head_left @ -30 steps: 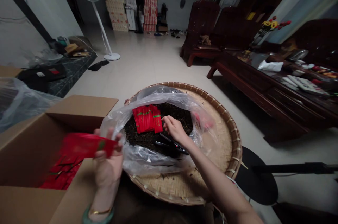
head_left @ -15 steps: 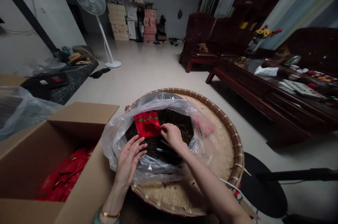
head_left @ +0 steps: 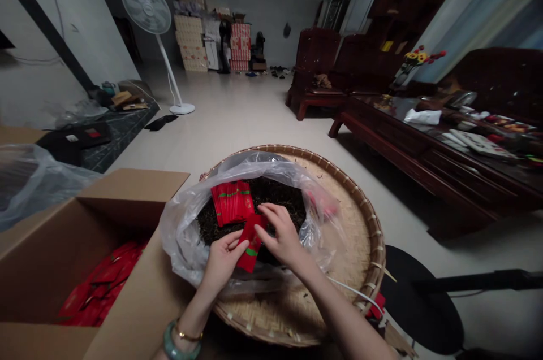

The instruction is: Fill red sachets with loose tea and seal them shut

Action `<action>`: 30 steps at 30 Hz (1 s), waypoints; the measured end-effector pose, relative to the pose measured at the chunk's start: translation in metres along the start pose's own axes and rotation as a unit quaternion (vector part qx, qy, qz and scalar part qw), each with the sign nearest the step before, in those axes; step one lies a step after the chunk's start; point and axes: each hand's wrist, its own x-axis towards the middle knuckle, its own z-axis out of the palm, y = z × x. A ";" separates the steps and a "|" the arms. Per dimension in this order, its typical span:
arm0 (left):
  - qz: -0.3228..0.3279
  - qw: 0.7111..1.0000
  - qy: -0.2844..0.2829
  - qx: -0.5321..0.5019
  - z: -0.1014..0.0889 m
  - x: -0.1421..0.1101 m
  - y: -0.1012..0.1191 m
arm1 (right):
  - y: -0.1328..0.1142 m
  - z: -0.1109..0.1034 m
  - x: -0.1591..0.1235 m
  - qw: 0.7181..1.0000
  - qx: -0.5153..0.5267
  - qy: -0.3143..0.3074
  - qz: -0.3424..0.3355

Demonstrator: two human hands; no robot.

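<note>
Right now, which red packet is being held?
The flat red packet pinched in the left hand; the fanned row of packets and those inside the brown cardboard box lie unheld.

A glossy pale floor (head_left: 237, 117) meets a dim grey wall (head_left: 271, 4); at right stand high-backed, dark reddish-brown wooden chairs (head_left: 316, 52) and a long, low matching table (head_left: 392, 137).

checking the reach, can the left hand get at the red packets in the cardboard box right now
Probably yes: the cardboard box stands open beside the left hand, the red packets inside uncovered. That hand's fingers pinch another packet, though, and may need freeing first.
</note>
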 end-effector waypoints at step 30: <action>0.034 0.997 0.023 0.071 0.002 -0.020 0.004 | -0.021 -0.027 -0.042 0.990 0.059 0.029 0.122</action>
